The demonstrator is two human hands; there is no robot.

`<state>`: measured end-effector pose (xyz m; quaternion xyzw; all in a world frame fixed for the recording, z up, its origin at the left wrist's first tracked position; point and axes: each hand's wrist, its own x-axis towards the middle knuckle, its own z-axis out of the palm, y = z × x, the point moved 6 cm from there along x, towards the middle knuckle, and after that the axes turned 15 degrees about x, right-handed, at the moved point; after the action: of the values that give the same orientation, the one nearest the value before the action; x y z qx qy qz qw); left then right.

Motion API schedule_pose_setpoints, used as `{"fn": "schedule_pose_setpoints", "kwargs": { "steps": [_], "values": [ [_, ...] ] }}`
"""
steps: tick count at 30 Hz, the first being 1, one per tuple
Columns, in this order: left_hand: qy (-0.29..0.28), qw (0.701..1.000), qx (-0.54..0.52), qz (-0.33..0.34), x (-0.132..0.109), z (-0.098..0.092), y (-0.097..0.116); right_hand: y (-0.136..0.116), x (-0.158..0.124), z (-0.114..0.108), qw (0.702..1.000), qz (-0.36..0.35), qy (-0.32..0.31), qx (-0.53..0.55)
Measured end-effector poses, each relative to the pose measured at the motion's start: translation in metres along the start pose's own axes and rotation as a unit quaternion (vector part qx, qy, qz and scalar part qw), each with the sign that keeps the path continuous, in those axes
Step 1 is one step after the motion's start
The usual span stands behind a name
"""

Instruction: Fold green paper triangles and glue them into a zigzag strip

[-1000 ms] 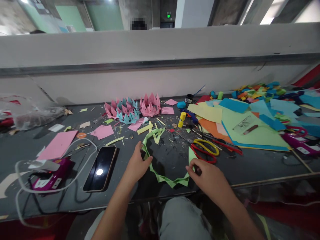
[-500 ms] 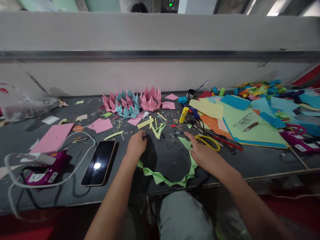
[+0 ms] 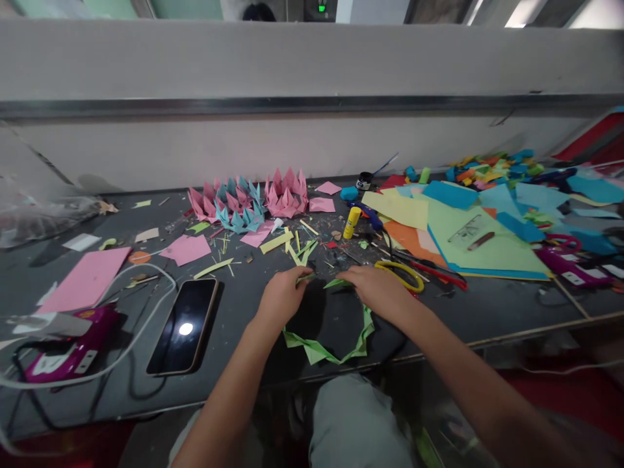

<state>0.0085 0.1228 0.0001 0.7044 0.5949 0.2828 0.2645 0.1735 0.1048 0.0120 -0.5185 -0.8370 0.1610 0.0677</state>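
Note:
A chain of folded green paper (image 3: 316, 351) curves in an almost closed ring at the front of the dark table. My left hand (image 3: 284, 294) pinches one end of it, with a bit of green showing at the fingertips. At the other end, my right hand (image 3: 374, 290) grips the chain, and a pointed green tip juts out toward the left. A small gap separates the two ends. Just beyond my hands lie yellow-green paper strips (image 3: 275, 243) and small scraps. Parts of the chain are hidden under both hands.
Pink folded paper crowns (image 3: 286, 198) and a blue one (image 3: 240, 211) stand at the back. A yellow glue stick (image 3: 351, 222) is upright near yellow-handled scissors (image 3: 400, 274). Coloured sheets (image 3: 487, 244) cover the right side. A phone (image 3: 184, 328) and a purple power strip (image 3: 78, 343) lie left.
Both hands have moved toward each other, bringing the ends of the green chain close together. The ring has become narrower and rounder. The view has shifted slightly to the right.

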Motion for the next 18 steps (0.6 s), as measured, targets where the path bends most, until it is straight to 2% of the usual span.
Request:
{"fn": "schedule_pose_setpoints", "kwargs": {
  "steps": [5, 8, 12, 14, 18],
  "values": [
    [-0.060, 0.987, 0.125, 0.087, -0.002, 0.015, 0.016, -0.021, 0.015, -0.004, 0.996, -0.032, -0.062, -0.059],
    [-0.086, 0.980, 0.153, 0.092, -0.004, 0.022, 0.022, -0.025, 0.022, -0.003, 0.997, -0.023, -0.052, -0.060],
    [-0.093, 0.974, 0.180, 0.097, -0.006, 0.028, 0.022, -0.025, 0.025, 0.001, 0.998, -0.038, -0.035, -0.047],
    [-0.087, 0.972, 0.199, 0.092, -0.005, 0.029, 0.019, -0.025, 0.022, -0.001, 0.998, -0.048, -0.009, -0.033],
    [-0.071, 0.966, 0.241, 0.059, -0.006, 0.026, 0.015, -0.025, 0.000, -0.016, 0.992, -0.084, 0.094, 0.025]
  ]
}}
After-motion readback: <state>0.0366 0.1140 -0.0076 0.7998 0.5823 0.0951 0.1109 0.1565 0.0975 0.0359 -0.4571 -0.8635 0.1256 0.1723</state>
